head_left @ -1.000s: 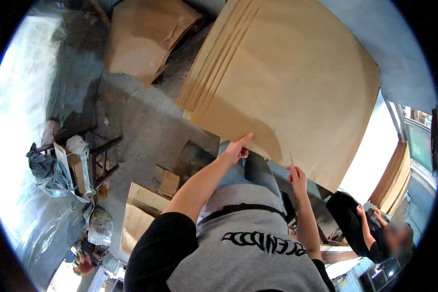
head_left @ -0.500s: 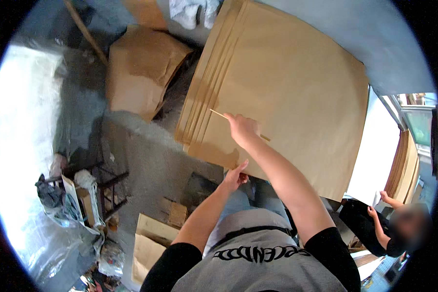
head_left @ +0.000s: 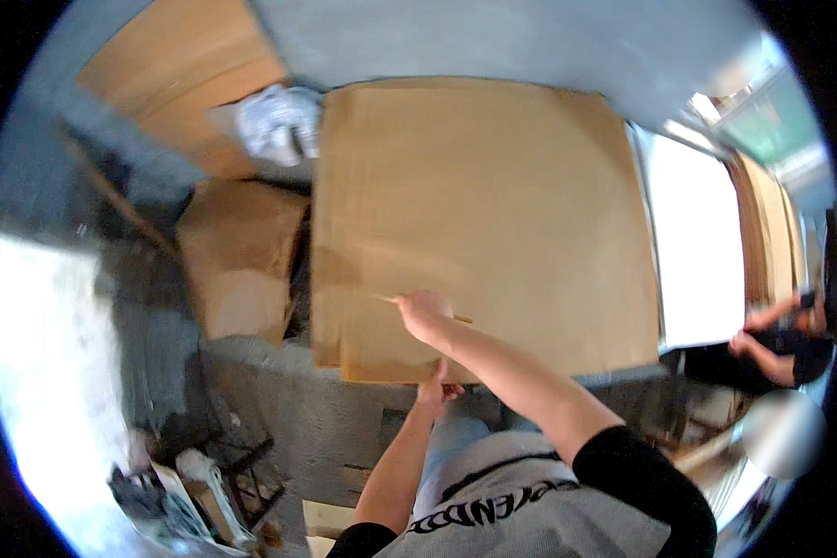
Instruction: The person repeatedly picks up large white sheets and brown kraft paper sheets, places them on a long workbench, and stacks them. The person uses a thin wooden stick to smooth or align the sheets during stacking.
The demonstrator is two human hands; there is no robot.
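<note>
So this one's a head-worn fisheye, sitting above the person's own grey shirt (head_left: pixel 577 525) and tipped down and forward, upright, not mirrored. It's close enough that the right hand (head_left: pixel 426 316) lands around mid-frame with the left hand (head_left: pixel 434 385) just below, yet wide enough to catch the wall (head_left: pixel 474 42) beyond them and a co-worker's arm (head_left: pixel 767 361) well off to their right.

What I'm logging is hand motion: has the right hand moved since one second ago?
Yes: against the stack of brown sheets, the right hand has moved leftward and inward, from the stack's near edge to over its top.
</note>
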